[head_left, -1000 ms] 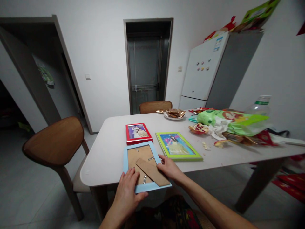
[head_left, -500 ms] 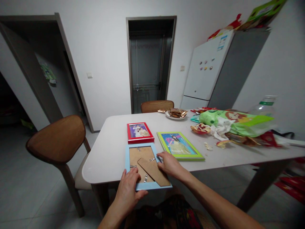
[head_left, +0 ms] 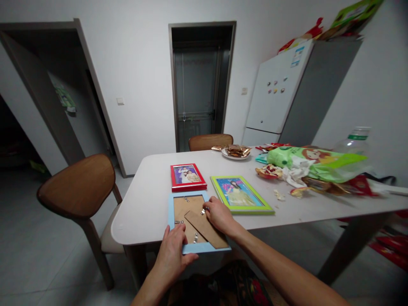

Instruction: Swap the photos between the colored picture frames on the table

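Observation:
A light blue picture frame lies face down at the table's near edge. Its brown backing board shows a slanted stand leg and several small metal clips. My left hand grips the lower left corner, fingers over the left side and thumb along the bottom edge. At the frame's right side, my right hand has its fingers curled, with fingertips on the right-hand metal clip. A red picture frame lies just beyond, photo up. To the right is a green picture frame, also photo up.
A plate of wrapped snacks is at the table's far side. On the right lie a green plastic bag, crumpled tissue and fruit peel. A wooden chair stands on the left, another chair behind the table.
My right hand has moved left from the frame's right edge onto the metal clip, its fingers now curled. My left hand and the blue frame have hardly moved.

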A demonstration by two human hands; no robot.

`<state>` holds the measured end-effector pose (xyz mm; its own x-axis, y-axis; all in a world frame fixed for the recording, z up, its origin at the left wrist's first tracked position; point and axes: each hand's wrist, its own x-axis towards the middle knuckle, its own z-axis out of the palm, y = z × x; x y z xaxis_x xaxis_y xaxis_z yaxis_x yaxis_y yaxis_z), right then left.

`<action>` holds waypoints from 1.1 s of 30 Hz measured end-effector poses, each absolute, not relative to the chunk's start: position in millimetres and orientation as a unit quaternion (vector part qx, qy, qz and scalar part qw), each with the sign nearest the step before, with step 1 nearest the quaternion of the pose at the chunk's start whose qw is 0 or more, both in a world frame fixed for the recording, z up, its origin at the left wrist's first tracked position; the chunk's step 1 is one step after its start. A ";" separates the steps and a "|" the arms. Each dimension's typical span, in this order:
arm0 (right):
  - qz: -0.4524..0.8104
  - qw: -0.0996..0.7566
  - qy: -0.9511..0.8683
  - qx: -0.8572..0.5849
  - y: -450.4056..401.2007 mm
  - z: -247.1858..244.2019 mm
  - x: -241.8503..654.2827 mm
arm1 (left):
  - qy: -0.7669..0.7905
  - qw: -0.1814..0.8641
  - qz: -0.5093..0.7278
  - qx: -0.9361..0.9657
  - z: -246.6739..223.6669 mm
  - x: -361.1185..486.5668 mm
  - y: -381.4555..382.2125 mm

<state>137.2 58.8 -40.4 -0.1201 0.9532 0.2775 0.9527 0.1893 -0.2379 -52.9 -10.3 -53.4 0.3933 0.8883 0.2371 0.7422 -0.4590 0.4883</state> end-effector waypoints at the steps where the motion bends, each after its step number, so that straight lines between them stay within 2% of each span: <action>1: -0.005 0.194 -0.751 -0.632 57.7 -39.4 134.4 | 0.497 0.154 0.239 0.820 -53.5 -52.7 -10.6; 5: 0.048 0.230 -0.808 -0.540 55.5 -38.3 110.7 | 0.491 0.151 0.244 0.822 -53.4 -52.0 -11.7; 8: 0.096 0.227 -0.836 -0.491 59.5 -41.5 88.9 | 0.487 0.144 0.247 0.825 -53.4 -52.3 -12.2; 16: 0.104 0.234 -0.818 -0.515 74.1 -50.4 68.5 | 0.472 0.160 0.270 0.824 -57.3 -55.3 -10.4; 22: 0.164 0.259 -0.823 -0.478 68.6 -38.9 83.2 | 0.476 0.170 0.279 0.816 -57.4 -55.2 -11.1; 29: 0.245 0.183 -0.869 -0.388 42.6 -32.3 122.0 | 0.481 0.176 0.275 0.814 -57.0 -55.5 -11.9; 33: 0.228 0.199 -0.874 -0.381 34.8 -34.8 123.2 | 0.482 0.174 0.272 0.815 -58.2 -55.0 -10.9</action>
